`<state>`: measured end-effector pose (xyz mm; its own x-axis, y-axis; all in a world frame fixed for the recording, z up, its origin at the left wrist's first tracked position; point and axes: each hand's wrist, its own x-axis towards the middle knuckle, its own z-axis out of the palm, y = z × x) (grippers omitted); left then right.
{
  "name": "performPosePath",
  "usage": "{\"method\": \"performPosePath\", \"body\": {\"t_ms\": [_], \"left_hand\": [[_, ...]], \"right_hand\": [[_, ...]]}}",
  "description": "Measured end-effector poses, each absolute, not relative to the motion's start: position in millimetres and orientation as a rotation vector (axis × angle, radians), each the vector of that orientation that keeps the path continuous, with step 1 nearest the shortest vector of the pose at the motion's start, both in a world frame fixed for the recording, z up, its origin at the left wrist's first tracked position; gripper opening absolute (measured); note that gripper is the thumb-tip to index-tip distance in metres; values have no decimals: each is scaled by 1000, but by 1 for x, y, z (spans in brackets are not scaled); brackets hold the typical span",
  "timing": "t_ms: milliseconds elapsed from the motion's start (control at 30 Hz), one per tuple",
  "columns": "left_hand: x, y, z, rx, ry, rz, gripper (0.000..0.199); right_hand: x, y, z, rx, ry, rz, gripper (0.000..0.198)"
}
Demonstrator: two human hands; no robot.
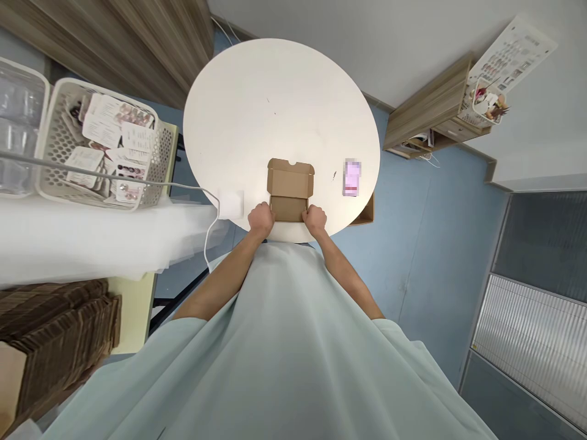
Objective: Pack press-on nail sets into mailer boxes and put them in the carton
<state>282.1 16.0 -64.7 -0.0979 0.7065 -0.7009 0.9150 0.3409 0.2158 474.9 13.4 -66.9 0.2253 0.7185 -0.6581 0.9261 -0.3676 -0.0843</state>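
Note:
A small brown cardboard box (288, 209) lies on the round white table (284, 91), near its front edge. Its lid (290, 179) is folded back away from me, and the inside looks bare. My left hand (261, 219) is closed on the box's left side wall, fingers curled over it. At the opposite wall, my right hand (315, 219) grips the same box in a like way. The fingertips of both hands are partly hidden by the box walls.
A blurred pink, phone-like object (351, 178) lies on the table's right. Left of the box is a white square item (230, 205). Further left stand a white basket of packaged cards (98, 146), white sheets (110, 235) and stacked flat cardboard (59, 336). A white cable (210, 232) hangs nearby.

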Motion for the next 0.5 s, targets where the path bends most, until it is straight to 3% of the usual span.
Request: {"method": "performPosePath", "body": {"t_ms": [333,500], "left_hand": [[287,11,-61,1458,1791,-379,32],[278,4,-69,1384,1844,-141,38]], "right_hand": [[487,4,-65,2180,1511,-878,20],[492,6,-59,2209,1490,-923,26]]}}
